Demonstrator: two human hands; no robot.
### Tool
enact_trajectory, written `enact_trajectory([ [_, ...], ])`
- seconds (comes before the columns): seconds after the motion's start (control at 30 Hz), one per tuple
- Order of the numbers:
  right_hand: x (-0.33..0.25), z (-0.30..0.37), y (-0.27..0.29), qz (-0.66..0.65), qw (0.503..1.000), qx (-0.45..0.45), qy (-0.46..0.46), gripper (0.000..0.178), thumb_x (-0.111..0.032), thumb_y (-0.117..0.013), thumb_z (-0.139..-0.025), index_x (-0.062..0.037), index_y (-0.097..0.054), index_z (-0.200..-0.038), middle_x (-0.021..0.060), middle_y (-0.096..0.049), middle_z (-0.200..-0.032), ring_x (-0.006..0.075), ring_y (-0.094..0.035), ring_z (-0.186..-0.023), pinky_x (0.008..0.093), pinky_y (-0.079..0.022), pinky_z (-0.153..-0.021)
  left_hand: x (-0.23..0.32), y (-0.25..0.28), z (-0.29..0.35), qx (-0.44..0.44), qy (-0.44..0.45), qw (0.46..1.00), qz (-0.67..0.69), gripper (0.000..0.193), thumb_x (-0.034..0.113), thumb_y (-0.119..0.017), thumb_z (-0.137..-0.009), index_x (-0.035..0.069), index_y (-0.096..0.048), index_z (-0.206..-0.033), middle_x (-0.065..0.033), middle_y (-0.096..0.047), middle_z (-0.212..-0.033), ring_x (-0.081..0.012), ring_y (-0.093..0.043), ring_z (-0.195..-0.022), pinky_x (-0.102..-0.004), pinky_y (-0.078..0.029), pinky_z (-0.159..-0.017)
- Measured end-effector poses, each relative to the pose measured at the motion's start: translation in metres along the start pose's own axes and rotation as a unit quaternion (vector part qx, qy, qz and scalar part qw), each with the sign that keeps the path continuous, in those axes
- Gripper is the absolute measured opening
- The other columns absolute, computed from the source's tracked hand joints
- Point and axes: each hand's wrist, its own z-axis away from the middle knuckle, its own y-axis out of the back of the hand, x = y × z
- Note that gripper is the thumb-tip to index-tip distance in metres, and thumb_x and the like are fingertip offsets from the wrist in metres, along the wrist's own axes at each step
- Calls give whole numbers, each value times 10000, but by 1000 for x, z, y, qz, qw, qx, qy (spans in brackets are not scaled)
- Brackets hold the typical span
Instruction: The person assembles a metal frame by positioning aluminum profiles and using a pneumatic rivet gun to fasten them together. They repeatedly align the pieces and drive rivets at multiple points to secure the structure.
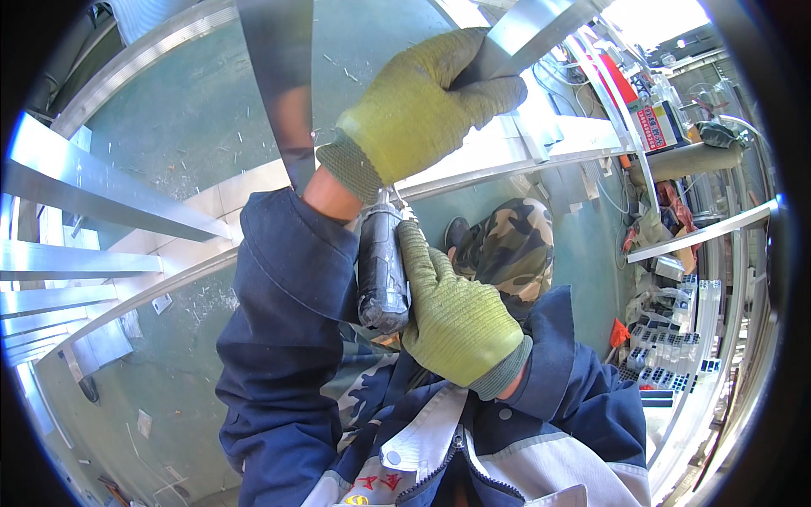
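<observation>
My left hand [414,110], in a yellow-green knit glove, reaches up and across. Its fingers and thumb close round the near end of a flat silver metal bar [532,35], which runs off the top edge. Just below that wrist, my right hand [460,325], gloved alike, wraps a black cylindrical hand-held power tool [383,270] that looks bound in tape. The tool stands lengthwise with its narrow metal front pointing up at the silver frame rail [262,177]. My left wrist hides part of that front, so what the tip touches cannot be seen.
Several silver metal bars [101,190] jut in from the left, joined to the rail. A dark upright bar [277,76] rises beside my left wrist. On the right lie stacked metal profiles [667,338], a rolled tan bundle [688,160] and cables. Scraps litter the green floor [190,338].
</observation>
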Motion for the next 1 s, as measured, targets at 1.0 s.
enact_trajectory([
  [1.0,10,15,-3,-33,999,9,33,837,-230,-635,-908,90,-239,-1573,397,-514,-1403,487,-726,-884,546,-597,-751,18,4,4,24,57,998,-14,317,327,-749,-959,29,-716,-1060,-124,-692,-892,-227,-638,-794,-372,-512,-757],
])
